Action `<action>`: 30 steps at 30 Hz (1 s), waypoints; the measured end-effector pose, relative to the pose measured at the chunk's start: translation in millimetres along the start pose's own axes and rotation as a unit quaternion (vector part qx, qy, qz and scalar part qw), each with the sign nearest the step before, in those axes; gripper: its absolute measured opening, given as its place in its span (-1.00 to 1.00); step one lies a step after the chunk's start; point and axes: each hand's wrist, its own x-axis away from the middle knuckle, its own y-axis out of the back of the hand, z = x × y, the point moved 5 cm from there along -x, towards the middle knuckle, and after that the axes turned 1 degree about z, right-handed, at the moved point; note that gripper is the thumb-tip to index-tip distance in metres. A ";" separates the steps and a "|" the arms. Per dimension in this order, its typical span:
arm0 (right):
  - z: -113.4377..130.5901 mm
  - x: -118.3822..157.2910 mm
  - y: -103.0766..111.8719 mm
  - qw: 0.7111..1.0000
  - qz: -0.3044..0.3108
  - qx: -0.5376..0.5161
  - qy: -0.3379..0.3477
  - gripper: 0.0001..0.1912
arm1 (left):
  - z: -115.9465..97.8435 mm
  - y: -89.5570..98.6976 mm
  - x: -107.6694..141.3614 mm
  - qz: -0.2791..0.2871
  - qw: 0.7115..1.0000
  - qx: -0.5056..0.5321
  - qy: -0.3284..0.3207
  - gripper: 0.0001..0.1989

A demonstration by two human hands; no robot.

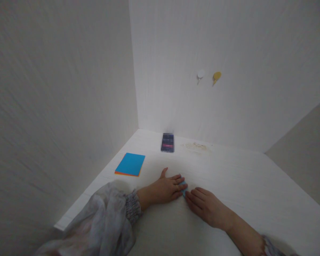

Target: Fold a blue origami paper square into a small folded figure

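Observation:
A small piece of light blue folded paper (184, 192) lies on the white table, mostly covered by fingers. My left hand (166, 189) rests flat over it from the left, fingers stretched out and the thumb raised away from them. On one of its fingers is a thin ring. From the right, my right hand (209, 209) meets the paper's near edge with its fingers pressed together and curved down; its thumb is hidden. Most of the paper's shape cannot be seen under the hands.
A stack of square coloured paper (130, 164), blue on top with orange edges below, lies to the left. A dark, pixelated rectangular object (168, 143) stands near the back wall. A white hook (200, 74) and a yellow hook (217, 76) are on that wall. Walls enclose the table (245, 177).

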 end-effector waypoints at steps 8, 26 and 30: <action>-11.7 6.1 6.2 0.983 -0.076 -0.132 -0.105 -0.76 | 0.6 1.3 1.4 0.001 1.000 0.009 -0.004 -0.63; -25.3 8.8 -4.5 0.969 -0.017 -0.192 -0.154 -0.67 | -5.2 10.2 7.9 0.013 0.999 -0.012 -0.038 -0.63; -22.8 6.2 -3.8 0.968 -0.022 -0.200 -0.148 -0.68 | -4.6 10.3 7.8 0.018 0.999 -0.002 -0.039 -0.63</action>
